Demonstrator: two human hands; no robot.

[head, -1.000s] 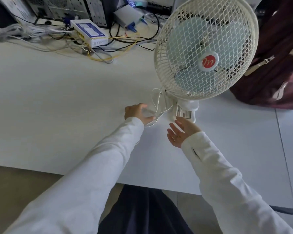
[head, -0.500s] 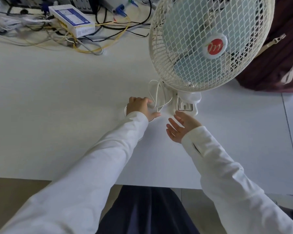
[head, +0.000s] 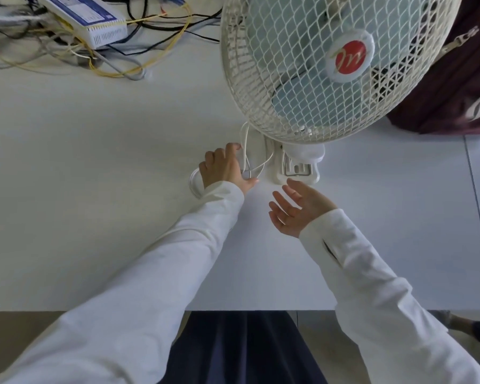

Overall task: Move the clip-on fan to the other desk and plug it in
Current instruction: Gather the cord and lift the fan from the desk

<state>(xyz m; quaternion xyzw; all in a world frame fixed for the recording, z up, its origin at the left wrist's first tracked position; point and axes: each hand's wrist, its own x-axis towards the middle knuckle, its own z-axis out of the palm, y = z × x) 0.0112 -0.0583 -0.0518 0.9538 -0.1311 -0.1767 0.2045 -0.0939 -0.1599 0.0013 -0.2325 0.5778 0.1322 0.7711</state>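
Observation:
A cream clip-on fan [head: 288, 65] with a mesh cage and a red badge stands on the white desk [head: 94, 162], resting on its clip base [head: 297, 167]. Its white cord [head: 194, 184] lies coiled to the left of the base. My left hand [head: 223, 170] lies over that coil with its fingers curled around the loops. My right hand [head: 297, 209] is spread open, palm turned left, just in front of the clip base and not touching it.
A white and blue network box [head: 86, 18] sits in a tangle of yellow, black and grey cables [head: 139, 51] at the back left. A dark maroon bag [head: 455, 92] lies at the right behind the fan. The desk's front edge [head: 233, 310] is close to my body.
The view has moved nearer to the fan. My left hand has slid forward onto the cord and its fingers have closed over the loops. My right hand stays open by the base.

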